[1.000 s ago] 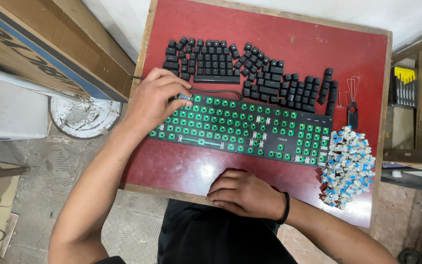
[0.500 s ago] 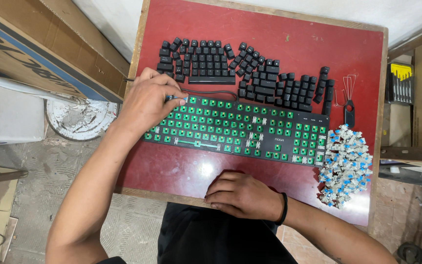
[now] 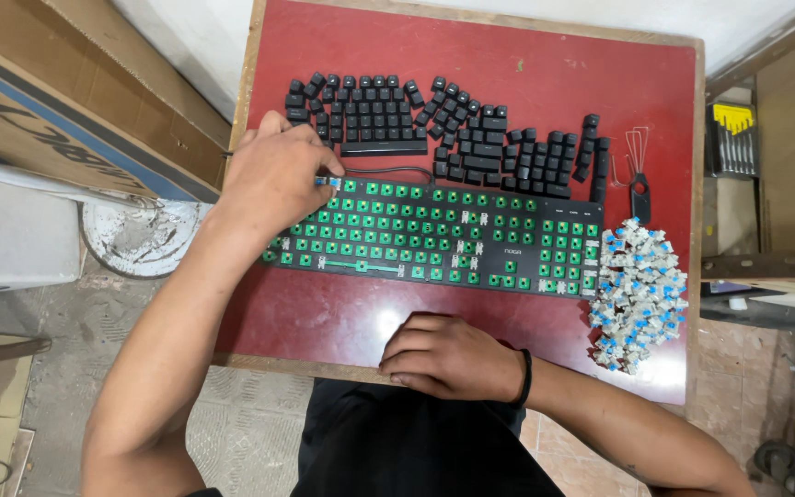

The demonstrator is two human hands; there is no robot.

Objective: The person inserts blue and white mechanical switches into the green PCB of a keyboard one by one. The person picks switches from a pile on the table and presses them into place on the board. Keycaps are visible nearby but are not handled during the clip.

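Operator: Hands first. What does each one hold?

Inspector: Left hand [image 3: 278, 179] rests on the upper left corner of the keyboard [image 3: 434, 235], fingers curled over a small blue switch [image 3: 327, 181]; whether it is pinched or only touched cannot be told. Right hand [image 3: 448, 354] lies loosely closed on the red table [image 3: 545, 83], at the near edge, holding nothing.

Operator: Risks?

Inspector: Judged from this position: a switch pressed in tilted could bend its thin metal legs. The pile of switches [image 3: 639, 294] sits near the table's right edge and could spill. The wire puller [image 3: 637, 175] lies just beside it.

Operator: Materials?

Inspector: Keyboard: black, rigid, flat, with rows of green square sockets, mostly bare. Keycaps [image 3: 434, 124]: matte black plastic, laid in rows behind it. Switches: small pale cubes with blue stems. Table: glossy, reflecting light.
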